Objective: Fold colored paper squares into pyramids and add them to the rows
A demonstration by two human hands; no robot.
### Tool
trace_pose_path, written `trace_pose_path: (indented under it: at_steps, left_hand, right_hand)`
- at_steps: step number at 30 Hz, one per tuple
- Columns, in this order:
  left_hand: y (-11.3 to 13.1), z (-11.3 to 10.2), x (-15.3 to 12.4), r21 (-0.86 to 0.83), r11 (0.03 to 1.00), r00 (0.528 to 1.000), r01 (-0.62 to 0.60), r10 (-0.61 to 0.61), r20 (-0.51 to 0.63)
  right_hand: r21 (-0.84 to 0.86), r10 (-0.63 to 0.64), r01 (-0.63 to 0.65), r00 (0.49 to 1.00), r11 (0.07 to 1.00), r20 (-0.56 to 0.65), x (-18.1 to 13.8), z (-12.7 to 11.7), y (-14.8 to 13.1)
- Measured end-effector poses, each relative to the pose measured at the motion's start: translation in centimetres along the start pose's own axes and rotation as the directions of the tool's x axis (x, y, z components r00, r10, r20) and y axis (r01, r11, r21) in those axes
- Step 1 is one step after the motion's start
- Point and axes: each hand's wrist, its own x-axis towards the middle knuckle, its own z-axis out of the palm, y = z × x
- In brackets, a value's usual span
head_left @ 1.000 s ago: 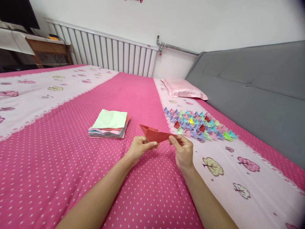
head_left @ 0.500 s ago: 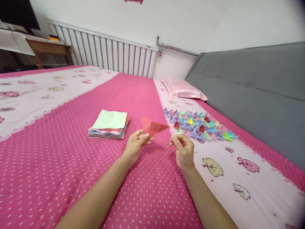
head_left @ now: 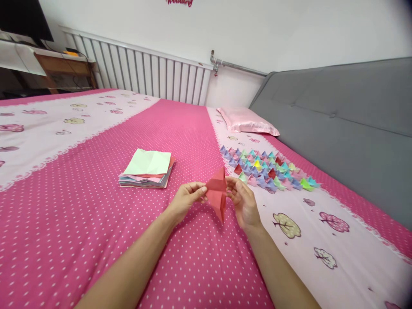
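A folded red paper (head_left: 217,192) hangs upright above the pink dotted bed sheet (head_left: 96,206), pinched from both sides. My left hand (head_left: 186,201) grips its left edge with closed fingers. My right hand (head_left: 243,202) grips its right edge, fingers curled. A stack of coloured paper squares (head_left: 147,171) with a pale green sheet on top lies to the left of my hands. To the right, several small folded paper shapes (head_left: 268,169) in many colours are laid out in rows.
A pink pillow (head_left: 247,121) lies at the head of the bed beside a grey padded headboard (head_left: 347,124). A white radiator (head_left: 144,73) runs along the far wall. A wooden desk (head_left: 64,64) stands at the far left.
The red paper turned from a flat wide triangle to an upright narrow shape. My right hand let go of it half a second ago and now holds it again.
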Motion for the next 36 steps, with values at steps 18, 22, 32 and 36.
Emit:
trace_pose_path:
  at_steps: [18,22,32,36]
  left_hand:
    - [-0.2,0.1,0.1,-0.037,0.999,1.0,0.025,-0.025,0.013]
    - [-0.1,0.3,0.1,-0.04,0.999,0.999,0.017,-0.018,-0.041]
    - [-0.1,0.5,0.0,-0.005,1.0,0.998,-0.021,0.021,-0.051]
    - [-0.1,0.6,-0.1,0.006,1.0,0.999,-0.027,0.027,-0.038]
  right_hand:
    - [-0.013,0.042,-0.042,0.996,0.999,0.075,-0.3,0.4,0.2]
    - [-0.047,0.026,-0.021,0.995,0.999,0.096,-0.4,0.6,0.1]
    - [-0.068,0.047,-0.047,0.999,0.997,0.008,-0.3,1.0,0.8]
    - [-0.052,0.054,-0.059,0.995,0.997,-0.085,-0.4,1.2,1.2]
